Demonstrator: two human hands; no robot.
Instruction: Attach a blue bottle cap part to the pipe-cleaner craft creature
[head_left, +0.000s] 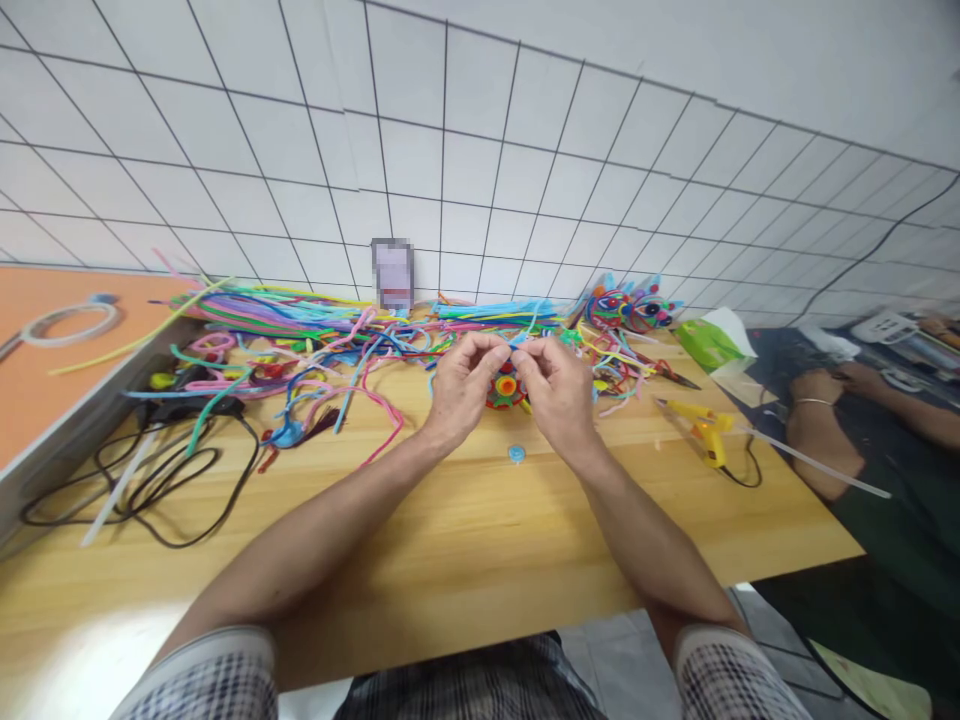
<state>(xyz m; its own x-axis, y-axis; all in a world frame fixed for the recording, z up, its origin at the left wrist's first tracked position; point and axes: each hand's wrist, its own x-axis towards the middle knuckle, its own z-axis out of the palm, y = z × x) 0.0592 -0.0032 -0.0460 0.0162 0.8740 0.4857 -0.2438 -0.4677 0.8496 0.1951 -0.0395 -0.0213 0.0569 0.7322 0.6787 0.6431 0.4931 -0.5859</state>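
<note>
My left hand (469,385) and my right hand (556,390) meet above the middle of the table, fingertips pinched close together. Between them is a light blue pipe cleaner (520,341), mostly hidden by the fingers. Just behind and below the fingertips shows a round, multicoloured pipe-cleaner piece (507,386) with red, orange and green coils, partly covered by both hands. On the wood in front of the hands lies a small blue coiled disc (516,454).
Bundles of coloured pipe cleaners (292,312) line the wall beside a phone (394,272). A colourful animal-like figure (628,304), pliers (675,374) and yellow glue gun (709,430) lie right. Black cable (169,540) tangles left. Another person's arms (825,430) are far right.
</note>
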